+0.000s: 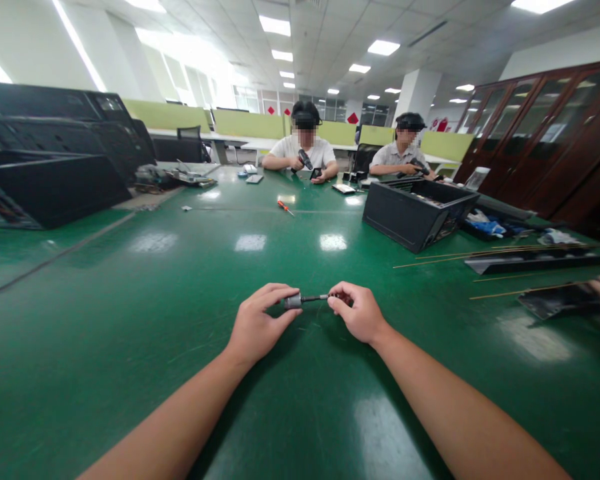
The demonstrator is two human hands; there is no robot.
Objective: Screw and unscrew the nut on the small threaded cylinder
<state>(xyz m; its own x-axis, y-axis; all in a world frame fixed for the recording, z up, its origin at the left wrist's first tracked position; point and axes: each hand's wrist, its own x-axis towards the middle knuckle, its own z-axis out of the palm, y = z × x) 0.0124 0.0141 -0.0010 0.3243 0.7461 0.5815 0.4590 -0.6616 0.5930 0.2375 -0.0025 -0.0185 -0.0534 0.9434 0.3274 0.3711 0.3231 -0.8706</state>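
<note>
Left hand point(257, 325) wraps the grey barrel of a small tool point(300, 300); right hand point(361, 313) pinches its thin shaft. Probably light, rigid, slippery.

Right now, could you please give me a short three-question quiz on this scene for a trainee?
1. True or false: the left hand and the right hand hold opposite ends of one small tool.
2. Multiple choice: the orange-handled screwdriver lies A) on the green table, apart from both hands; B) inside a drawer; C) in the right hand.
3. Fill in: the open black case stands on the person's ____ side.
Key: 1 true; 2 A; 3 right.
</note>
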